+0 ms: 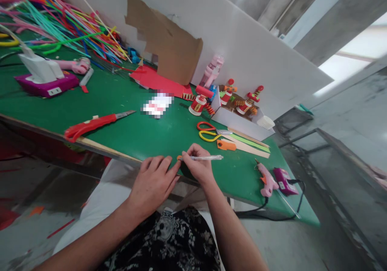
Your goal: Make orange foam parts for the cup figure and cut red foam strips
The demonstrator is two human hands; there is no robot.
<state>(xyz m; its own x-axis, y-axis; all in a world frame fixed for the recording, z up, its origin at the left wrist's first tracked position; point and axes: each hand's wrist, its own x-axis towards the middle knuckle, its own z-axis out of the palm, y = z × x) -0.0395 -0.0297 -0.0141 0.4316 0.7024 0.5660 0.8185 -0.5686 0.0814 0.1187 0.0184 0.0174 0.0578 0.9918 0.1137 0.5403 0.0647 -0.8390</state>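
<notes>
At the front edge of the green table (145, 142), my right hand (198, 166) is closed around a clear-barrelled pen (208, 157) that points left. Under the pen's tip lies a small orange piece (179, 158), partly hidden by my fingers. My left hand (157, 178) lies palm down over the edge with fingers stretched out, its index fingertip touching the orange piece. Just beyond my right hand are scissors (211, 132) with red and yellow handles, an orange scrap (226, 145) and several paper strips (250, 146).
Red-handled pliers-like tool (93, 125) lies left. A pink glue gun (267, 180) with its cord and a purple power socket (284, 181) sit right. Behind are a white box (242, 122) of paper-cup figures, red card (160, 79), brown cardboard (172, 41) and colourful pipe cleaners (69, 21).
</notes>
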